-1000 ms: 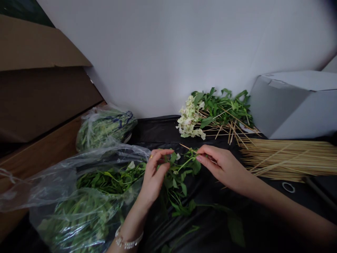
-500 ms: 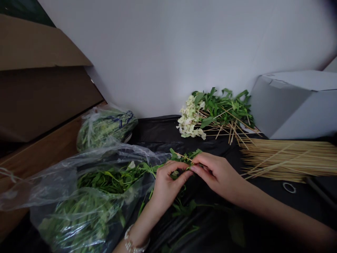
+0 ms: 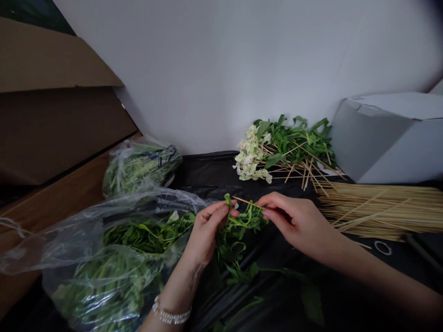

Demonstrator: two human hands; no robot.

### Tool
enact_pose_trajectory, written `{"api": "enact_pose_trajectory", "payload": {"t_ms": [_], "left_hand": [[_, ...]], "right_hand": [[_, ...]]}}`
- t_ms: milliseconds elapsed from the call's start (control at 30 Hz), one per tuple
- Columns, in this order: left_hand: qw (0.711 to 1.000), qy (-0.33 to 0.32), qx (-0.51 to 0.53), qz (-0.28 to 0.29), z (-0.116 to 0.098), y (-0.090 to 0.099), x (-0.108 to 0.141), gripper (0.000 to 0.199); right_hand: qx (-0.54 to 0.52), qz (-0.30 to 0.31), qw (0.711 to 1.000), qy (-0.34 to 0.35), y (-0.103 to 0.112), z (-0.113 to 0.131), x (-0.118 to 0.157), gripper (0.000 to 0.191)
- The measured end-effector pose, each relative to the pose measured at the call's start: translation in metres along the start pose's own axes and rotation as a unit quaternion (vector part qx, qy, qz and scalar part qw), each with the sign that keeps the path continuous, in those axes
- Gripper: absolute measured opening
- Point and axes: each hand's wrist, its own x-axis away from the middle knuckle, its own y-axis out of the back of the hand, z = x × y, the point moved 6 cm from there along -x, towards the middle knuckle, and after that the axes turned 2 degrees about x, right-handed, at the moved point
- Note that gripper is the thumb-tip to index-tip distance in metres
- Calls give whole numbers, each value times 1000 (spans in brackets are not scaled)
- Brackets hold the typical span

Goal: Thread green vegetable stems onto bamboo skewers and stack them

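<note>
My left hand (image 3: pixel 208 230), with a beaded bracelet at the wrist, pinches a green leafy stem (image 3: pixel 244 219) between thumb and fingers. My right hand (image 3: pixel 297 219) is closed on a thin wooden skewer (image 3: pixel 246 201), whose tip points left toward my left fingers. The leafy stem hangs between both hands, and some of its leaves lie just under the skewer. Whether the skewer touches the stem I cannot tell. Below the hands, loose leaves (image 3: pixel 244 273) rest on black plastic sheeting (image 3: pixel 273 299).
Behind, a pile of white flowers (image 3: pixel 251 157) with green leaves and skewers leans near a white box (image 3: pixel 387 138). Many loose skewers (image 3: pixel 384 207) lie right, beside a ring (image 3: pixel 382 248). Bagged greens (image 3: pixel 104 286) and another bag (image 3: pixel 141 166) stand left, under a cardboard box (image 3: pixel 58 124).
My hands have moved apart, the left one leftward and the right one slightly rightward. More of the skewer and leafy stem now shows between them.
</note>
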Motion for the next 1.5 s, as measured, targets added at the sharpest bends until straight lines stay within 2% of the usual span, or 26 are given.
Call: {"api": "enact_pose_trajectory", "payload": {"t_ms": [733, 1067, 1267, 1500], "left_hand": [[998, -7, 41, -51, -2, 4, -1, 31], [998, -39, -22, -42, -5, 5, -1, 25], [997, -20, -11, -72, -2, 11, -2, 27], [999, -4, -17, -52, -1, 10, -5, 25]], "right_hand": [[9, 25, 1000, 15, -8, 2, 2, 16], [17, 33, 999, 13, -12, 4, 4, 19], [22, 36, 999, 10, -14, 5, 6, 20], [19, 54, 998, 6, -19, 5, 6, 21]]}}
